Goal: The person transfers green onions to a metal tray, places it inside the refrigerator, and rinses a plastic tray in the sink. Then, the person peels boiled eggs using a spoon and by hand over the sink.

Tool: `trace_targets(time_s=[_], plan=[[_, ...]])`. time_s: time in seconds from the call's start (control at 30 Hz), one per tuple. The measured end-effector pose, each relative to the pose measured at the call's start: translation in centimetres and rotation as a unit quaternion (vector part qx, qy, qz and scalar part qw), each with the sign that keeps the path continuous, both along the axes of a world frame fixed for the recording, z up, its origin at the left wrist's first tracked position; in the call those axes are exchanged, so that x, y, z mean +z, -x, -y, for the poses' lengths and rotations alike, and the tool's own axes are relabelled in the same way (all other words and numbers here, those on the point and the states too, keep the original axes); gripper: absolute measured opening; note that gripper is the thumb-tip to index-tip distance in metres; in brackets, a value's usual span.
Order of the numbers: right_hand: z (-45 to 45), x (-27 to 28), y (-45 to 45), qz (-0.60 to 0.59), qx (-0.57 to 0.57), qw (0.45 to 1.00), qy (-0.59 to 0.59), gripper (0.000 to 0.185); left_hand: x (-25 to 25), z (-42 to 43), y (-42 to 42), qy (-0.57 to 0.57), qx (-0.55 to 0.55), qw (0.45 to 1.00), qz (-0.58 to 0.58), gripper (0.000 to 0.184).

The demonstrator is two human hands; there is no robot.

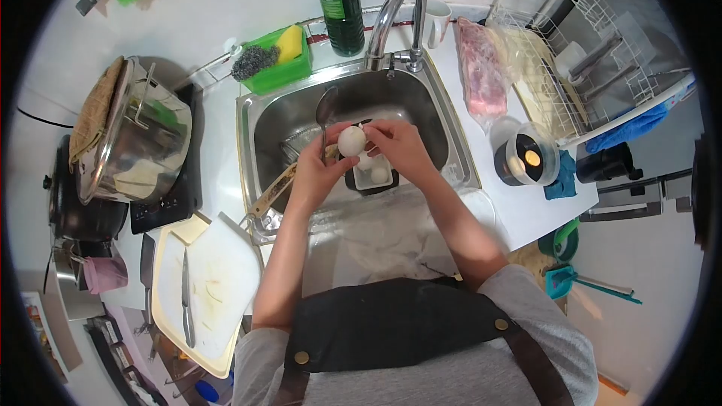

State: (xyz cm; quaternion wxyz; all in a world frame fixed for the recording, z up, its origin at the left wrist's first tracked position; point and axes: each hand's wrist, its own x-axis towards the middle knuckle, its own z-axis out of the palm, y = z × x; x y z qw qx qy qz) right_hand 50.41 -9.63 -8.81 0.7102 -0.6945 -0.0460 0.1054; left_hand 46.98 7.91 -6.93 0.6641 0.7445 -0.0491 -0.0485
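Observation:
My left hand (320, 169) holds a white egg (351, 141) between thumb and fingers, above the sink (278, 131). At the egg's right side my right hand (397, 149) has its fingertips pinched together; whatever they grip is too small to make out. Beneath both hands sits a dark-rimmed tray (368, 191) with more white eggs (380, 174) in it, partly covered by my fingers. A metal ladle (326, 105) and a wooden-handled utensil (272, 192) lie in the sink near my left hand.
Behind the sink stand a faucet (398, 0), a green soap bottle (340, 11) and a green sponge holder (282, 75). Left are a steel pot (143, 135) and a cutting board (218, 286) with a knife (186, 301). Right are packaged meat (483, 68) and a plastic tub (553, 143).

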Motion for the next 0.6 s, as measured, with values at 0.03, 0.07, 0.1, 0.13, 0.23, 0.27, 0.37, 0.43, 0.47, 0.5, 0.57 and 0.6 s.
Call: trace_targets(time_s=[0.03,0.07,0.1,0.13,0.23,0.27,0.37,0.43,0.47,0.5,0.57,0.6], plan=[[-0.1,0.1,0.2,0.012,-0.008,1.0,0.004,0.027,0.2,0.2,0.1,-0.019,0.012,1.0,0.004,0.056],[-0.2,0.3,0.4,0.024,-0.017,1.0,0.008,0.028,0.3,0.4,0.2,-0.029,0.025,0.999,0.009,0.055],[-0.4,0.4,0.5,0.037,-0.025,0.999,0.012,0.029,0.4,0.6,0.3,-0.04,0.038,0.998,0.015,0.053],[-0.6,0.6,0.7,0.05,-0.038,0.998,0.028,0.029,0.6,0.8,0.5,-0.051,0.051,0.997,0.021,0.051],[-1.0,0.6,0.9,0.089,-0.069,0.992,0.061,0.027,1.3,1.4,0.9,-0.062,0.083,0.995,0.015,0.048],[-1.0,0.3,0.9,0.101,-0.077,0.99,0.06,0.026,1.3,1.6,0.9,-0.072,0.087,0.993,0.034,0.048],[-1.1,0.5,0.9,0.11,-0.089,0.988,0.059,0.023,1.0,1.7,0.8,-0.098,0.096,0.987,0.081,0.048],[-1.1,0.8,1.2,0.123,-0.098,0.985,0.071,0.022,0.7,1.6,0.7,-0.109,0.096,0.985,0.091,0.048],[-1.2,1.0,1.3,0.139,-0.104,0.981,0.083,0.021,0.7,1.6,0.8,-0.115,0.095,0.984,0.094,0.048],[-1.2,1.1,1.4,0.154,-0.109,0.977,0.096,0.021,0.9,1.6,0.9,-0.12,0.092,0.984,0.093,0.048],[-1.2,1.0,1.5,0.163,-0.122,0.974,0.104,0.019,0.7,1.5,0.8,-0.102,0.074,0.988,0.087,0.051],[-1.2,1.1,1.5,0.169,-0.128,0.971,0.108,0.019,0.3,1.3,0.6,-0.077,0.06,0.992,0.082,0.052]])
